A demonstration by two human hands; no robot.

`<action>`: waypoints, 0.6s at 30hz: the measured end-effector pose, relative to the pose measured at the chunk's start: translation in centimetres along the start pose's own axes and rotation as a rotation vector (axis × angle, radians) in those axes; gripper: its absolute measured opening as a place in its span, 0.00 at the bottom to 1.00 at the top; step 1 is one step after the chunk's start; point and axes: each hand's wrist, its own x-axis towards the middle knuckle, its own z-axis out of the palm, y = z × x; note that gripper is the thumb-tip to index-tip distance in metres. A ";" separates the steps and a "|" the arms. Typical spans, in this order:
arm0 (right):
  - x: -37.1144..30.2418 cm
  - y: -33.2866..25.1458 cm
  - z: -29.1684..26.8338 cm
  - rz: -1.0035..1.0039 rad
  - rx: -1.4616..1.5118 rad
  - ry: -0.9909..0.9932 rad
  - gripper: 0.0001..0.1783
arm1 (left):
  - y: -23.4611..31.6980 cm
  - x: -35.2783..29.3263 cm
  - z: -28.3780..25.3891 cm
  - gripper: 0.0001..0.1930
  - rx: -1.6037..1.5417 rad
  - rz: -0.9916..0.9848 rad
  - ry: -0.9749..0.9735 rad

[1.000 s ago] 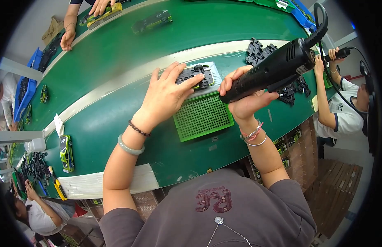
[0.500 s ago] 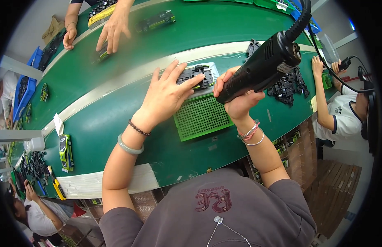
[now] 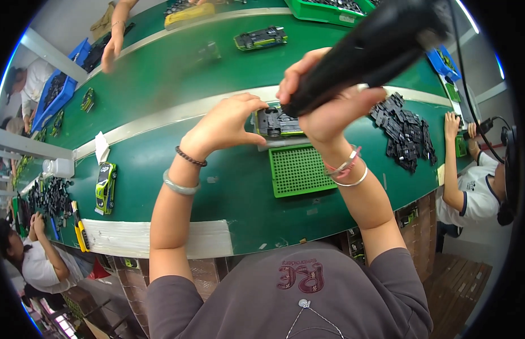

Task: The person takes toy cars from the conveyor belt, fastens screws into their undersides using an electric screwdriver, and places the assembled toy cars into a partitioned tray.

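A toy car (image 3: 270, 122) lies upside down on the bench with its black chassis facing up. My left hand (image 3: 226, 123) is curved round the car's left end, thumb at the near side and fingers at the far side. In my right hand (image 3: 324, 113) is a black electric screwdriver (image 3: 370, 53), tilted, with its cable end up and to the right. Its lower end is over the car, and the tip is hidden behind the hand. Just nearer to me stands a green perforated basket (image 3: 299, 175).
Black chassis parts (image 3: 404, 133) are heaped at the right. Another upturned toy car (image 3: 261, 38) lies on the far strip, beyond a pale rail (image 3: 178, 117). At the left are an upright green car (image 3: 106, 188) and a yellow cutter (image 3: 80, 227). Co-workers sit on both sides.
My left hand has shifted from over the chassis to the car's left end. The screwdriver has swung lower and further right. Across the bench, the co-worker's hand has left a car.
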 end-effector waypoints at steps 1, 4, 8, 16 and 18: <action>0.1 0.8 0.3 0.016 0.016 -0.037 0.56 | -0.1 0.0 0.1 0.31 -0.026 0.008 0.001; 0.2 3.0 0.4 0.032 -0.030 -0.085 0.55 | -0.3 0.1 0.3 0.30 -0.060 0.009 0.004; 0.1 3.8 0.5 0.044 -0.007 -0.081 0.53 | -0.2 0.1 0.2 0.31 -0.105 -0.043 -0.028; -0.2 5.0 0.4 0.058 -0.064 -0.136 0.53 | -0.1 0.1 0.1 0.28 -0.124 -0.051 -0.030; -0.2 5.5 0.3 0.089 -0.077 -0.123 0.52 | -0.2 0.2 0.1 0.27 -0.125 -0.057 -0.029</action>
